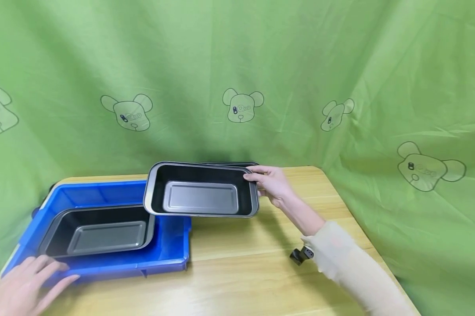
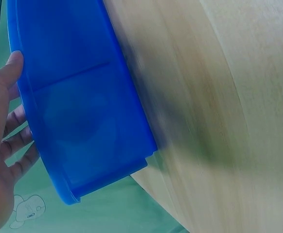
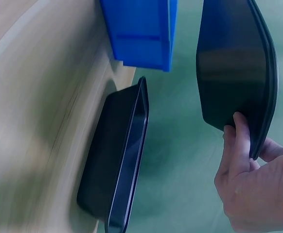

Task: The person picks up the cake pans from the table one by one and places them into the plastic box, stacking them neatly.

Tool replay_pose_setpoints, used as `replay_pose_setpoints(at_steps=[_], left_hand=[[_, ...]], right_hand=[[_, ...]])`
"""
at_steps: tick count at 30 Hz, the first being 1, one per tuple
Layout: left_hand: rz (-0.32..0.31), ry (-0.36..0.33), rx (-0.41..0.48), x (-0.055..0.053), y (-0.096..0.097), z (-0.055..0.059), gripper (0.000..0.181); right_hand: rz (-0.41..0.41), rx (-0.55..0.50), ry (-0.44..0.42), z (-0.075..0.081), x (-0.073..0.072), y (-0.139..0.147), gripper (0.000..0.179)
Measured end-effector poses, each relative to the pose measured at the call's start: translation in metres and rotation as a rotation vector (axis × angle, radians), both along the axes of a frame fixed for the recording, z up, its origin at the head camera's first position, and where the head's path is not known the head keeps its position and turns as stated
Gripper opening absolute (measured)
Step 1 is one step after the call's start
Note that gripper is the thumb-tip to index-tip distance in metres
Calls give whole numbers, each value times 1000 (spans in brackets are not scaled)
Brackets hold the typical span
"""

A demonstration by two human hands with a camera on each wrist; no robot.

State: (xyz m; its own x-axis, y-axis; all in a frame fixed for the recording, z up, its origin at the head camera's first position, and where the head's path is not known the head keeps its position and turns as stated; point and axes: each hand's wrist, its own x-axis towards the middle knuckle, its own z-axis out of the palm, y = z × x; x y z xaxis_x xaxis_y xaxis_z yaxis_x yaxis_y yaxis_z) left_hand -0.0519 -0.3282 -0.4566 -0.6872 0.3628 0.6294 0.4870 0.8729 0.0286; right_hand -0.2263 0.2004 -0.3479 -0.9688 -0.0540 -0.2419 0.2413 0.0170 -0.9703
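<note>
My right hand [image 1: 275,184] pinches the right end of a dark loaf pan [image 1: 199,197], thumb over the rim and fingers underneath. The pan is tilted, its inside facing me, and hangs above the table, overlapping the right end of a blue bin [image 1: 166,265]. In the right wrist view its outer side [image 3: 234,63] shows. A second loaf pan [image 1: 107,237] sits in the bin. At the bin's near left edge is my left hand [image 1: 28,285], fingers loosely spread over the rim [image 2: 28,104] and thumb at the outside.
Behind the lifted pan, another loaf pan [image 3: 114,155] stands on the wooden table [image 1: 237,272], mostly hidden in the head view. Green cloth [image 1: 293,79] with printed bear heads hangs along the back and sides. A small black device [image 1: 300,254] hangs at my right sleeve.
</note>
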Motion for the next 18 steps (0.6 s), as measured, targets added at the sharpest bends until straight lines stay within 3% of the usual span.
replay_pose_setpoints(at_steps=[7,12,18], left_hand=[[-21,44,24,-1,3,0,71],[-12,34,23,0,3,0,71],[42,-13,-20,4,4,3,67]], right_hand=[[-7,1,1,-4,-3,-21,48],[-4,-1,4,-7,-4,-36,45],[11,-13,18,-11,-5,-57,43]])
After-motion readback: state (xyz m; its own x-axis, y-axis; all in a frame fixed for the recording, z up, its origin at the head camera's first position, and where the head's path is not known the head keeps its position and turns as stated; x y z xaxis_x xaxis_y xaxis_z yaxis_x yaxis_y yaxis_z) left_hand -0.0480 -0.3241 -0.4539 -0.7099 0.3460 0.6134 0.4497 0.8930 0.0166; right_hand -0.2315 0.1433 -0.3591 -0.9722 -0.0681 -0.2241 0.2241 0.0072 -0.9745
